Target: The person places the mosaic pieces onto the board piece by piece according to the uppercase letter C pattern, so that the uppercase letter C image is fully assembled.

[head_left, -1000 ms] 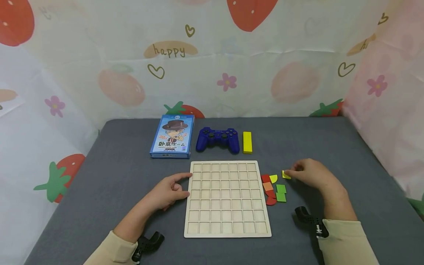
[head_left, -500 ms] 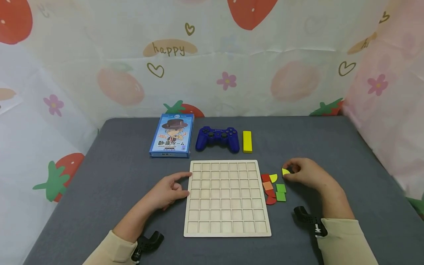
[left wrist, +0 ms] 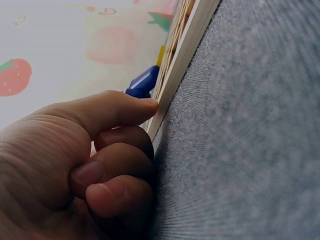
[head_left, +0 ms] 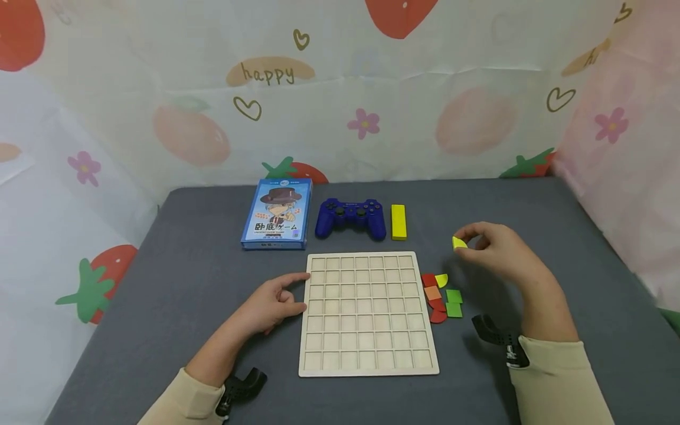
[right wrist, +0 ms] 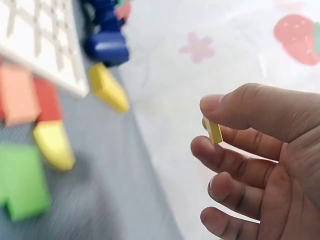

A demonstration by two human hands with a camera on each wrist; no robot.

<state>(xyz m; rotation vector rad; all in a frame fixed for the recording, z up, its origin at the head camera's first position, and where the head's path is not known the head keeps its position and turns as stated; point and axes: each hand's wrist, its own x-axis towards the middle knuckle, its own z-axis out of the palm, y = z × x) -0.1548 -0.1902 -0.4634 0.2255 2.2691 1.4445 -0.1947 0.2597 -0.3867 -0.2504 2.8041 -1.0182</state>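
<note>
The right hand (head_left: 496,251), right of centre in the head view, pinches a small yellow piece (head_left: 459,242) between thumb and fingers, raised above the grey table (head_left: 159,277). The left hand (head_left: 271,304), fingers loosely curled and holding nothing, touches the left edge of the wooden grid board (head_left: 368,313) at centre frame. Loose coloured pieces (head_left: 441,297) lie just beside the board's right edge.

My right hand (right wrist: 260,160) covers most of the yellow piece (right wrist: 214,131); only its edge shows. The loose pieces (right wrist: 30,150) blur in that view. My left wrist view cuts off the board (left wrist: 182,55).
</note>
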